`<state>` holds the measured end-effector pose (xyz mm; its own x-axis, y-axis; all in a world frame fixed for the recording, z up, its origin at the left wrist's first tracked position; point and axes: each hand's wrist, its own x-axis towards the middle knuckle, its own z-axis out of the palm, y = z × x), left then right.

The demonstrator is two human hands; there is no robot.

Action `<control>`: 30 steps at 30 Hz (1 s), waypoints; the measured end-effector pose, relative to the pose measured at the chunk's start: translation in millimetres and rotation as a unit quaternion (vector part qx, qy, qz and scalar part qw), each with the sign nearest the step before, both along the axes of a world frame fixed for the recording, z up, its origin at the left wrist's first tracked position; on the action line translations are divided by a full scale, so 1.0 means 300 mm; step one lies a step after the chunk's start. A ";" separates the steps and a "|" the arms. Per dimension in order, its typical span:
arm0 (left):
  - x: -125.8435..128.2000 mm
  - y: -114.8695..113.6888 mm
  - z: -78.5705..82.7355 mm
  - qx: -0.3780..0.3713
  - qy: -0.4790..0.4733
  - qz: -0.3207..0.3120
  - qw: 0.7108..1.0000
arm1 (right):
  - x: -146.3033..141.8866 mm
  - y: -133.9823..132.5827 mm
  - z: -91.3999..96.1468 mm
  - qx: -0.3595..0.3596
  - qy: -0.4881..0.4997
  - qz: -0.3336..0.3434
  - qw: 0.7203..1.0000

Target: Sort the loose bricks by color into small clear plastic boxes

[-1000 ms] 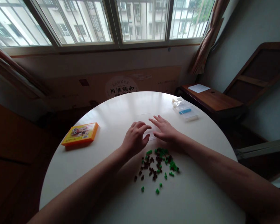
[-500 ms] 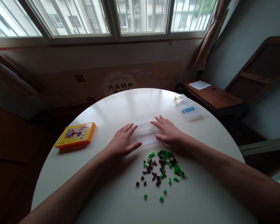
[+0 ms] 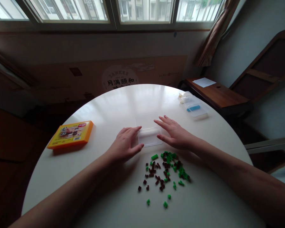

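A clear plastic box (image 3: 150, 139) sits in the middle of the table, its lid (image 3: 146, 119) folded back flat on the far side. My left hand (image 3: 125, 142) rests at the box's left side, thumb and fingers apart. At the right side is my right hand (image 3: 174, 133), fingers spread, with the thumb near the box's edge. Whether either hand presses on the box I cannot tell. On the near side of the box lies a loose scatter of small building bricks, brown ones (image 3: 152, 171) mostly to the left and green ones (image 3: 183, 174) mostly to the right.
On the white round table (image 3: 104, 202), a yellow-orange box (image 3: 71, 134) with a printed cover lies at the left. Another clear plastic case (image 3: 196, 110) with a blue piece (image 3: 193, 108) stands at the back right. Beyond the table is a wooden chair (image 3: 220, 93) with papers (image 3: 203, 82).
The box's lid has swung back and now lies flat behind it. Both hands stay beside the box, with the right fingers slightly more lifted off it. The camera view has tilted down a little.
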<state>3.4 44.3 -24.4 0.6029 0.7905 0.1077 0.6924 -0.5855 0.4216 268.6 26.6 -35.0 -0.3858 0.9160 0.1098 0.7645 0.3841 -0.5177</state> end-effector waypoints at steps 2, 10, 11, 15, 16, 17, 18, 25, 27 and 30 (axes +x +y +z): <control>0.000 0.001 0.005 -0.007 -0.014 0.008 1.000 | 0.012 -0.010 0.020 0.006 0.014 0.007 1.000; -0.002 0.004 0.006 -0.038 -0.037 0.031 0.998 | 0.077 -0.105 0.217 0.024 0.023 0.044 0.998; -0.001 0.003 0.006 -0.039 -0.037 0.032 0.998 | 0.083 -0.123 0.235 0.000 -0.010 0.062 0.998; -0.002 0.002 0.010 -0.036 -0.039 0.029 0.998 | 0.094 -0.178 0.248 -0.032 -0.093 0.106 0.990; -0.002 0.003 0.010 -0.036 -0.040 0.027 0.998 | 0.094 -0.185 0.241 -0.032 -0.102 0.106 0.989; -0.004 0.003 0.011 -0.037 -0.041 0.026 0.998 | 0.093 -0.190 0.233 -0.033 -0.109 0.103 0.988; -0.005 0.004 0.011 -0.039 -0.041 0.024 0.998 | 0.092 -0.193 0.226 -0.035 -0.118 0.100 0.987; -0.014 0.010 0.010 -0.044 -0.045 0.014 0.998 | 0.081 -0.199 0.214 -0.064 -0.177 0.098 0.977; -0.015 0.010 0.012 -0.046 -0.046 0.012 0.998 | 0.075 -0.202 0.220 -0.070 -0.194 0.097 0.974; -0.016 0.009 0.017 -0.050 -0.042 0.007 0.998 | 0.060 -0.207 0.235 -0.085 -0.216 0.092 0.968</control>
<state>-1.3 47.1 -19.4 0.5830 0.8087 0.0780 0.6603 -0.5276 0.5345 286.8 -35.7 35.5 -0.5208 0.8182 -0.2436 0.8503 0.4719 -0.2331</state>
